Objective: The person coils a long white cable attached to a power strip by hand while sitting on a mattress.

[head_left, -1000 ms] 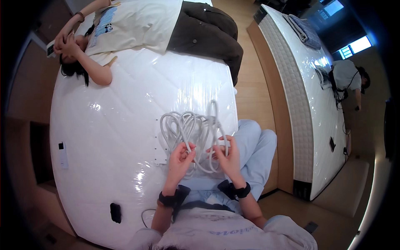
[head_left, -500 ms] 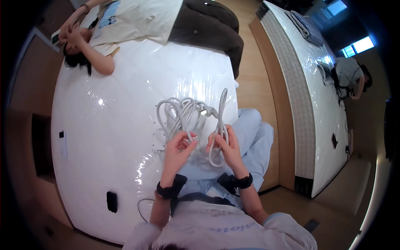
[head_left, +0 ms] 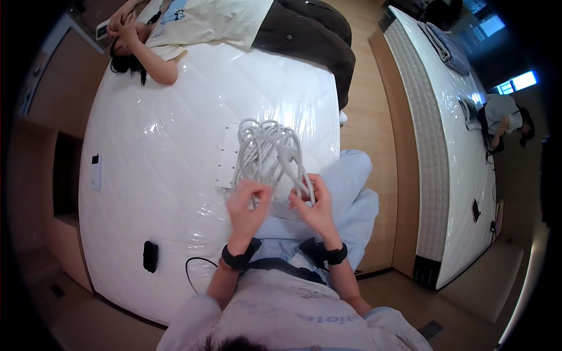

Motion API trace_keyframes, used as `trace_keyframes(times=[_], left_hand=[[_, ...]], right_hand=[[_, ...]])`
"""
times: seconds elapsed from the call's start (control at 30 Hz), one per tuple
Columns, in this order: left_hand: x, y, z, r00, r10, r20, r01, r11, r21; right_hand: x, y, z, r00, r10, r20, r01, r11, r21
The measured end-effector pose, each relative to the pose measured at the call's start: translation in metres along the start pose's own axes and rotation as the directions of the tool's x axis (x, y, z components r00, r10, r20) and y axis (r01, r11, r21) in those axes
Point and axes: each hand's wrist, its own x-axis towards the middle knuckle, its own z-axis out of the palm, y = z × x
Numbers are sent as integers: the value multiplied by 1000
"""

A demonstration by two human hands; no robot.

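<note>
Left hand (head_left: 249,202): fingers pinched on white cable (head_left: 266,153) loops.
Right hand (head_left: 313,205): fingers closed around same bundle.
Cable: fanned over mattress (head_left: 164,158) near edge.

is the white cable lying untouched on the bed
No, both hands, left and right, grip the cable loops above the bed.

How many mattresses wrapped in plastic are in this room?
2. The near mattress lies in front of the person, bearing the white cable bundle; the far mattress stands to the right across the wooden floor. Others may be hidden.
</note>
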Motion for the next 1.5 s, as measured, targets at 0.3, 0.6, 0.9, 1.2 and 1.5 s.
trace_keyframes(times=[0.3,0.6,0.9,1.2,1.5], left_hand=[[0,-19,-15,867,-430,251,349,884,310],[14,34,15,890,-268,369,325,940,-101],[0,15,35,874,-298,384,357,930,-90],[-3,-29,33,598,-456,659,710,683,-172],[-8,-9,21,615,-346,709,537,842,-55]], right_hand=[[1,-16,-30,995,-10,95,-34,890,455],[1,1,-34,992,22,-124,15,957,289],[-4,15,-30,968,194,-161,-130,931,342],[-3,21,-37,982,149,-115,-88,904,419],[1,23,-29,930,367,36,-347,837,422]])
